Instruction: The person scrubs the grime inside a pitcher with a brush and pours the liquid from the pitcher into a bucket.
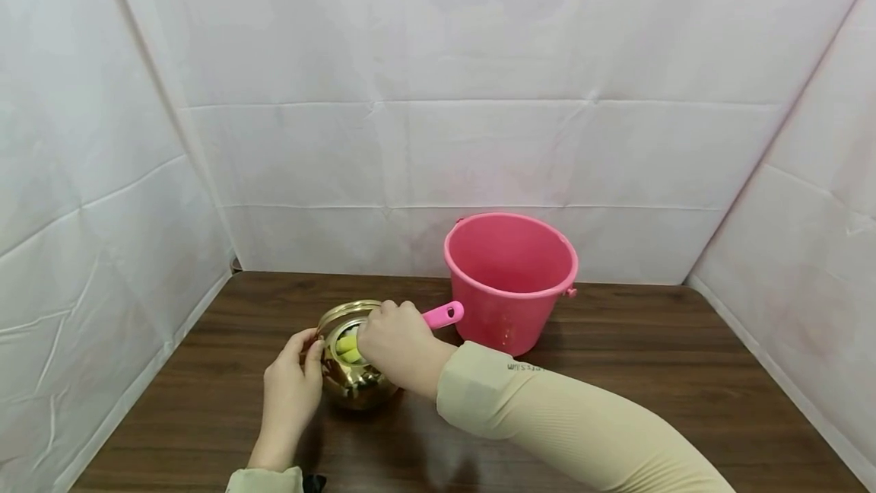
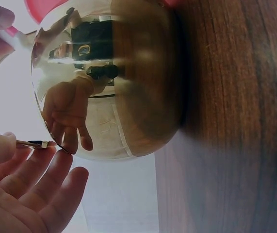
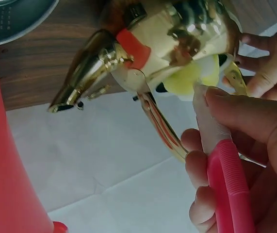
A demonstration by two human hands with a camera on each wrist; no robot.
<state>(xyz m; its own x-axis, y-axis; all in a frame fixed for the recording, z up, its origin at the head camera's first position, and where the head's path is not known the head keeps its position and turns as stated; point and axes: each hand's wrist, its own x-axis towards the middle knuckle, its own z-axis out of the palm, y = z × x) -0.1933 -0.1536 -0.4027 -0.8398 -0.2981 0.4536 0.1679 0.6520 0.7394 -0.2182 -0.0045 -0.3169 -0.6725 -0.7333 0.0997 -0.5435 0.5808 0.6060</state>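
A shiny gold kettle (image 1: pixel 357 390) stands on the table, its hooped handle (image 1: pixel 334 314) raised and its spout (image 3: pixel 75 77) visible in the right wrist view. My left hand (image 1: pixel 290 386) pinches the handle's base at the rim between thumb and fingers. With curled fingers my right hand (image 1: pixel 404 348) grips a brush with a pink handle (image 1: pixel 445 314) and a whitish neck (image 3: pixel 205 119). The brush's yellow-and-white head (image 3: pixel 189 80) is at the kettle's open mouth, partly inside. In the left wrist view the polished side reflects a hand and the person.
A pink bucket (image 1: pixel 489 318) stands upright behind and right of the kettle. Part of a dark round vessel (image 3: pixel 17 22) with rows of small marks shows in the right wrist view's corner. White cloth walls (image 1: pixel 479 151) enclose the brown wooden table (image 1: pixel 650 356).
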